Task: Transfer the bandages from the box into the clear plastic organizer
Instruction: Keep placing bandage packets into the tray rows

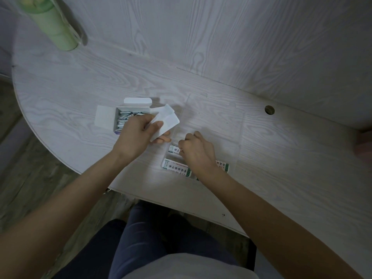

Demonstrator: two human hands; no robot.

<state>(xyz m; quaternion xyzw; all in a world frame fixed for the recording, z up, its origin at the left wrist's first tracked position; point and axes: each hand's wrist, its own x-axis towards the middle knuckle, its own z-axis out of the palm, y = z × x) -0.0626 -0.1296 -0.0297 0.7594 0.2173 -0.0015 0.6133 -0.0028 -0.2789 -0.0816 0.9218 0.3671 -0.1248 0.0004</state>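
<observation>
Closest to us we see dark blue trousers (153, 238) and the edge of a light shirt (187, 266), with two bare arms reaching out over a pale table (281, 178) with a wood pattern.

A little further, near the table's front edge, lies the clear plastic organizer (239, 141). It is see-through, so its walls are hard to make out. In its near part we see flat bandages (174, 165) in white wrappers with green print, lying on their sides. The right wrist covers some of them.

The right hand (196, 151) is low over the organizer. Its fingers are curled, and the grip pinches a bandage (174, 150) at the fingertips, down inside the organizer.

To the left of it, the left hand (138, 132) is raised a bit above the table. Its grip holds a small bunch of white bandage wrappers (166, 119) between the thumb and the fingers. The wrappers fan out toward the right, between the box and the organizer.

Just behind the left hand sits the box (120, 106), white, with its flaps folded open. Inside we see many more bandages (128, 115) standing on their edges, packed close.

Further back on the right there is a round hole (269, 109) in the table.

Far away in the left corner stands a green bottle (52, 23). Behind the table is a pale wall (221, 37) with the same wood pattern.
</observation>
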